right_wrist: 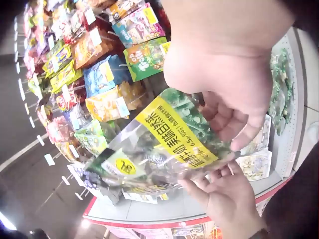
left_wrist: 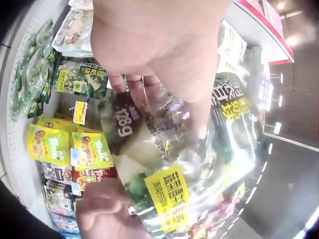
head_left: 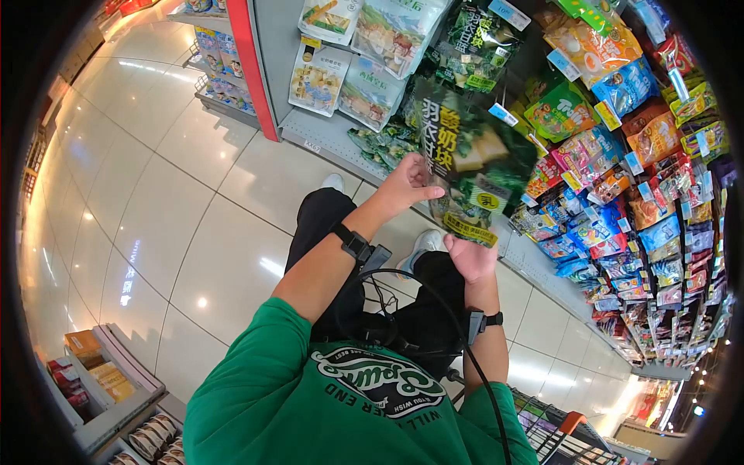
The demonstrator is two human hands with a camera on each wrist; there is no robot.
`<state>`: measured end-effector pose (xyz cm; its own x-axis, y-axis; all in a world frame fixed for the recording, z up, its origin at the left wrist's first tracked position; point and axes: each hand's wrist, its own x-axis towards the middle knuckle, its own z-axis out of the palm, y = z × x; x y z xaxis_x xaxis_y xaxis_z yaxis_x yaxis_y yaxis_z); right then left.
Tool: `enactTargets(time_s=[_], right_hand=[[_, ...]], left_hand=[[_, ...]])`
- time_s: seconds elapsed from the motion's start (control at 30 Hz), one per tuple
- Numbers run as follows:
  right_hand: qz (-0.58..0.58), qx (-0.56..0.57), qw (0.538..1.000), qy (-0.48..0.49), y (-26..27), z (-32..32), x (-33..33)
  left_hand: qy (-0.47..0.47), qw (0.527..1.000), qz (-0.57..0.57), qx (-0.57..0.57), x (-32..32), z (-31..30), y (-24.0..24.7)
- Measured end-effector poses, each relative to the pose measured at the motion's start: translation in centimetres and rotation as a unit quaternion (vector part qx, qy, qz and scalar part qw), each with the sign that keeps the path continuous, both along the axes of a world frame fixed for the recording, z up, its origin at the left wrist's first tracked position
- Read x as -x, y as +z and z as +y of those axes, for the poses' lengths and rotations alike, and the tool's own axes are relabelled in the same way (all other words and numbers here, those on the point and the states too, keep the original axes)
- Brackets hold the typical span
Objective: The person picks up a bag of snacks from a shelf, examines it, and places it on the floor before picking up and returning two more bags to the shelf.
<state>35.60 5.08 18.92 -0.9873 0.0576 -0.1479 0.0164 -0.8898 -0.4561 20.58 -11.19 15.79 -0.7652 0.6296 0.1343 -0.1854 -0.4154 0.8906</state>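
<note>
A dark green snack bag point(head_left: 477, 159) of yogurt cubes, with white and yellow lettering, is held up in front of the shelves. My left hand point(head_left: 407, 186) grips its left side, thumb on the front and fingers at the edge. Low on the bag, my right hand point(head_left: 474, 257) holds the bottom edge, its fingers mostly hidden behind the packet. In the right wrist view, the right hand's fingers point(right_wrist: 234, 122) curl at the yellow-banded end of the bag. The left wrist view shows its shiny plastic beneath the left hand point(left_wrist: 154, 50).
Similar green bags point(head_left: 477, 43) hang behind, beside white pouches point(head_left: 372, 85). Colourful snack packets point(head_left: 604, 155) fill the rack on the right, with price tags sticking out. A red shelf post point(head_left: 252, 70) stands left. A shopping cart point(head_left: 550, 426) is at lower right; a cable point(head_left: 473, 341) crosses my body.
</note>
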Motion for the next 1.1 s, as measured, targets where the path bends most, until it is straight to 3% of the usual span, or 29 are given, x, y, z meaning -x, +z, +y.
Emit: enactTargets(time_s=[0.13, 0.2, 0.27, 0.37, 0.43, 0.5, 0.77, 0.9, 0.93, 1.1], right_hand=[[-0.073, -0.108, 0.989, 0.066, -0.4, -1.1, 0.3], [-0.062, -0.117, 0.988, 0.078, -1.7, -0.7, 0.4], [-0.054, -0.125, 0.986, 0.091, -1.5, -1.2, 0.5], [-0.039, -0.114, 0.990, 0.075, -0.1, -2.1, 0.6], [-0.057, -0.116, 0.992, -0.001, 0.9, -3.1, 0.5], [-0.028, -0.121, 0.992, 0.012, -1.3, -1.7, 0.1], [0.002, -0.197, 0.980, -0.029, -4.7, -0.7, -1.2], [-0.062, -0.200, 0.977, -0.044, -5.8, -0.3, -0.3], [-0.072, -0.150, 0.985, -0.047, -6.0, -0.1, 0.0], [-0.049, -0.108, 0.992, -0.041, -5.6, 0.4, 1.7]], left_hand=[[0.058, 0.998, 0.023, -0.013, -1.7, -2.0, 2.6], [0.115, 0.989, 0.025, -0.084, -2.3, -2.5, 3.6], [0.125, 0.989, 0.033, -0.075, -2.7, -3.1, 3.8], [0.140, 0.989, 0.035, -0.046, -2.7, -3.5, 2.6], [0.142, 0.989, 0.030, -0.024, -2.8, -3.4, 1.8], [0.188, 0.981, 0.043, -0.027, -3.2, -3.1, 1.5], [0.156, 0.988, 0.001, -0.009, -3.3, -2.6, -1.2], [0.077, 0.997, -0.010, 0.010, -3.6, -3.2, -1.9], [0.061, 0.998, -0.013, 0.006, -3.8, -3.4, -1.7], [-0.039, 0.992, -0.032, 0.117, -3.1, -4.3, 0.3]])
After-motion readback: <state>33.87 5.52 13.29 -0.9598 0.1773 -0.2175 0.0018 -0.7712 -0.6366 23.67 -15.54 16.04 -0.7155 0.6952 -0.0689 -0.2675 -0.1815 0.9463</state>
